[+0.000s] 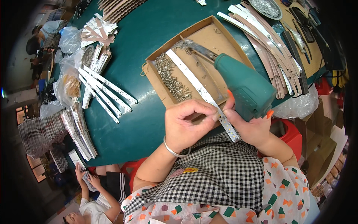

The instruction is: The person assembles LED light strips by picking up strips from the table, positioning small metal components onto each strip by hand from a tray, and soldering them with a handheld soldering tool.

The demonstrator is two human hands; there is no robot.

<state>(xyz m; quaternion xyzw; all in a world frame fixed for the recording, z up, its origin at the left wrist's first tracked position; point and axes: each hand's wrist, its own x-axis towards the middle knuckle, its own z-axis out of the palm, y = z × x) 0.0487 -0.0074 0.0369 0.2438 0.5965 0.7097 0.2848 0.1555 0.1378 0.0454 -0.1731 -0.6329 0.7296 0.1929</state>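
A long white LED strip board (194, 85), dotted with small yellowish parts near its close end, slants from the cardboard box toward my apron. My left hand (190, 121) pinches the strip's edge between thumb and fingertips; whether a small screw is also in that pinch cannot be made out. In my right hand (251, 128) is a green electric screwdriver (244, 84) with orange accents, its dark metal nose pointing up and left over the box. The right thumb presses near the strip beside the left fingertips. Loose screws (171, 80) fill the left side of the shallow cardboard box (158, 50).
White strips (106, 93) fan out on the green table (138, 112) at left, with plastic bags (69, 84) behind. More strips (266, 48) and a metal dish of screws (266, 8) lie at right. A person (95, 201) sits at lower left; a red stool (289, 136) stands right.
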